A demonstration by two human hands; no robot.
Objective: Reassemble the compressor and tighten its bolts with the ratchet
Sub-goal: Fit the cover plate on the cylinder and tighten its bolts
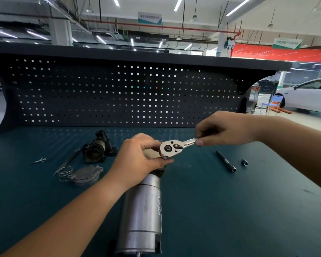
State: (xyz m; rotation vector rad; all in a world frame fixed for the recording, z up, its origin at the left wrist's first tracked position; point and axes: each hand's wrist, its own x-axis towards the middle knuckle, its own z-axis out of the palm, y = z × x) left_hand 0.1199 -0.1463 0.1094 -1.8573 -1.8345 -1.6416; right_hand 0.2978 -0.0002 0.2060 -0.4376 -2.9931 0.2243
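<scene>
Clearly the job is nowhere near finished, going by the one head view on offer. The person's left hand (141,156) curls its fingers and thumb round the head of the ratchet (170,148), holding it at the far end of the silver compressor body (143,210). That body lies lengthwise on the teal bench (230,201), pointing away from them. The right hand (224,130) pinches the ratchet's shank between thumb and fingertips, out to the right. Whether a socket sits on a bolt under that head I cannot tell, because the left hand hides the joint.

As for what is left, a good deal lies loose. To the left of the body rests a black housing (98,148), apart from it. Nearer the person is a round cover plate (85,175) with a wire spring (65,173) touching its edge. A thin rod (69,160) and a small screw (39,160) lie further left. On the right, well apart from the hands, a long bolt (226,161) and a short socket (244,161) wait on the bench. My guess is that one fastening at the body's end is being worked now, while the housing, the cover, the spring and at least that bolt are yet to go on
</scene>
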